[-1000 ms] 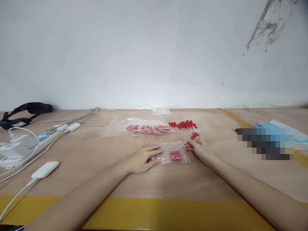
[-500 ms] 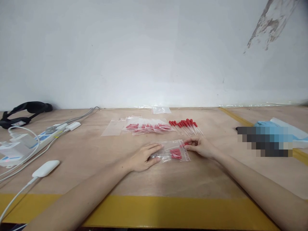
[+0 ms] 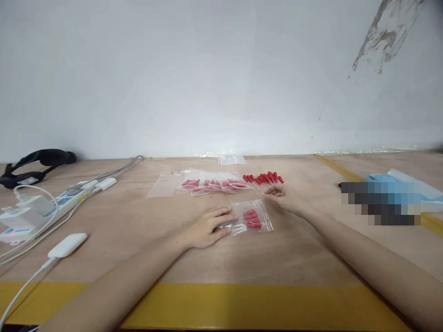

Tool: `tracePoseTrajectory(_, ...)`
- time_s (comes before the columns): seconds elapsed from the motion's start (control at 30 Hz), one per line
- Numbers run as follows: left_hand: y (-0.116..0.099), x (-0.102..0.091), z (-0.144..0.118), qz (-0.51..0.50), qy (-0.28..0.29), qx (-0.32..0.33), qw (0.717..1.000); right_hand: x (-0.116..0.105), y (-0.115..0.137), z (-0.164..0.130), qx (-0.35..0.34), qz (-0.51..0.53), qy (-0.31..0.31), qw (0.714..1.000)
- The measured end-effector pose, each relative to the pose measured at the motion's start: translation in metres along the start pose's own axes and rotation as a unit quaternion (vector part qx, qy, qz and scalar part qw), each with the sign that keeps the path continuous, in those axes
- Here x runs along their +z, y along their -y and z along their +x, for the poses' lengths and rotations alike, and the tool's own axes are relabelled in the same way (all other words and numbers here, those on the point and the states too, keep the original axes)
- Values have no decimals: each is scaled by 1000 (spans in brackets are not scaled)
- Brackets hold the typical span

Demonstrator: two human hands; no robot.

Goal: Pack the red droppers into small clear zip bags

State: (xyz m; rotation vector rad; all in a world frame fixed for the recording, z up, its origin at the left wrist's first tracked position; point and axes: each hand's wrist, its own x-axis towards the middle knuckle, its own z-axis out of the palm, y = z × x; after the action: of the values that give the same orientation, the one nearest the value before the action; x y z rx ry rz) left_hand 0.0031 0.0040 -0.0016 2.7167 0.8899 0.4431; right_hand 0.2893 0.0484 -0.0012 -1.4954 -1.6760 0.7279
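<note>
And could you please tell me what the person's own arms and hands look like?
The left hand and right hand are ungloved, with no rings visible. The left forearm and right forearm are bare as far as they show: no sleeves, watch or bracelet.

Soft Light, Slight Softness

Appears moderately bright, in soft, cool light from out of view. Leaves the wall [image 3: 221, 87] palest near its base and dimmer in the upper right corner. Lays soft-edged shadow on the table [image 3: 138, 230] between the forearms [image 3: 138, 276]. Glints off the plastic bag [image 3: 240, 221] and the film [image 3: 367, 151] along the wall. Stretches shapes toward the lower corners. Softens fine detail; masks a patch at right with coarse pixel blocks [image 3: 380, 205].
</note>
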Motion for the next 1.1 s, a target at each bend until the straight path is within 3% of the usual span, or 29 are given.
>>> tracePoseTrajectory(0.07,0,0,0,1,-1,-1,1000,-3,4,18,-35,-109,-48,992)
tracePoseTrajectory(0.13,-1,0,0,-1,-5,-1,1000,0,10,35,-48,-199,-56,977)
tracePoseTrajectory(0.3,-3,-1,0,-12,-15,6,1000,24,22,68,51,-327,-56,942)
tracePoseTrajectory(0.47,-3,-1,-1,-16,-15,8,1000,38,23,86,118,-333,-44,934)
tracePoseTrajectory(1.1,-3,-1,1,-15,-14,6,1000,38,31,87,138,-305,-12,942)
